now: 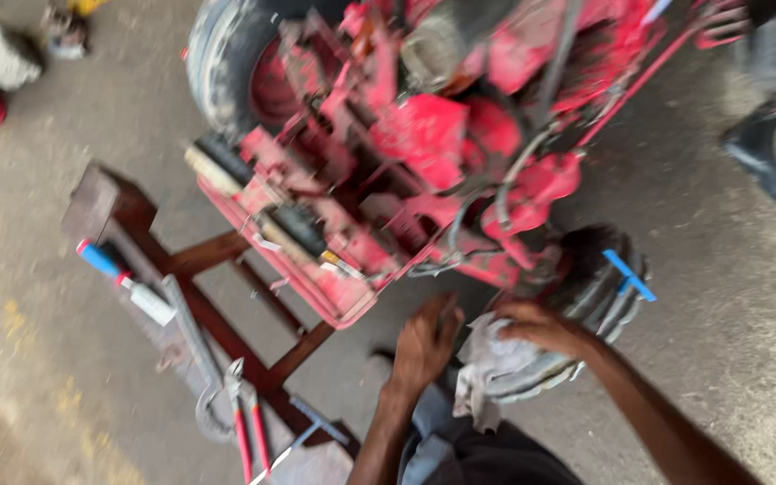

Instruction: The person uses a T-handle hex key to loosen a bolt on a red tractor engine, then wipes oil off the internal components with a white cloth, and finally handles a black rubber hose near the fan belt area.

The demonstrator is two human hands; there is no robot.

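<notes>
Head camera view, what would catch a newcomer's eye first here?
The red machine fills the upper middle, a tyre behind it. Below it, the right hand presses a grey rag against a round metal part, the left hand alongside. Red-handled pliers lie on the wooden stand, lower left.

A machine (424, 153) stood on the floor (693, 269), a wooden stand (217, 314) to its left. Pliers (249, 431) and a wrench (192, 346) lay on the stand, a cloth (487, 377) before the machine.
</notes>
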